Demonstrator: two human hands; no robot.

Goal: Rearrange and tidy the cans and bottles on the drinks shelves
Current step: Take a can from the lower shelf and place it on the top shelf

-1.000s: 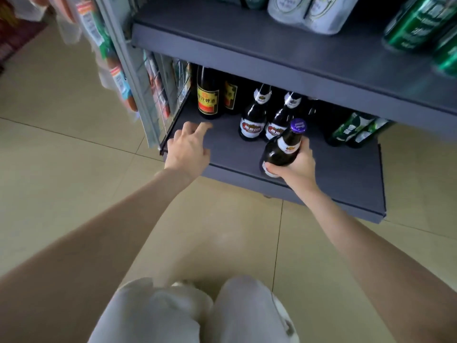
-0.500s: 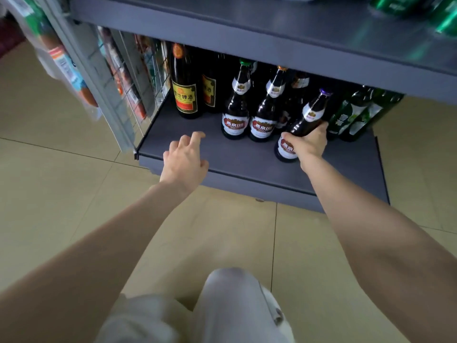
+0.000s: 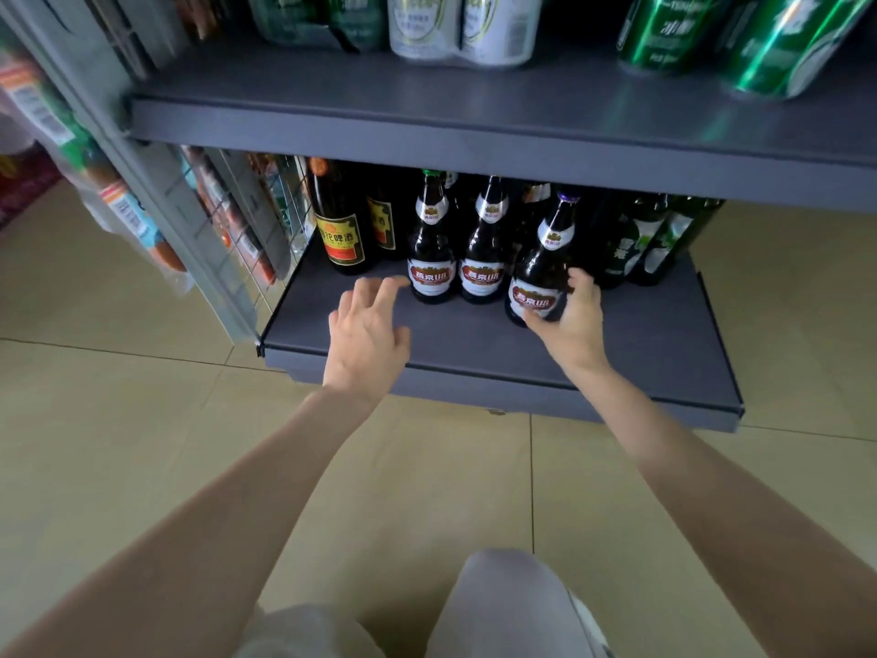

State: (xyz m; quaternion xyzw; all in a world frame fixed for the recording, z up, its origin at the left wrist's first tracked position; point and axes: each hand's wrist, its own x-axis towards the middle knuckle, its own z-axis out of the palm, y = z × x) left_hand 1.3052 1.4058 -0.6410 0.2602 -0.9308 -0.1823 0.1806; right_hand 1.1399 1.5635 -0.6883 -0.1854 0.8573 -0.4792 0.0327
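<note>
The top edge of the frame cut off the white cans (image 3: 462, 26) and green cans (image 3: 740, 35) on the upper shelf (image 3: 474, 130), whose front hid the caps of several bottles below. The bottles behind the front row (image 3: 531, 216) sat in shadow, unreadable. Packets (image 3: 123, 201) at the left edge were blurred. The right hand (image 3: 572, 320) covered part of its bottle's label (image 3: 534, 299).

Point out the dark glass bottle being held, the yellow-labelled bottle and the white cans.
Dark glass bottle in the right hand's grip (image 3: 535, 299): head view, red-and-white label.
Yellow-labelled dark bottle (image 3: 338, 242): head view, label.
White cans (image 3: 462, 26): head view, shrink-wrapped side.
</note>
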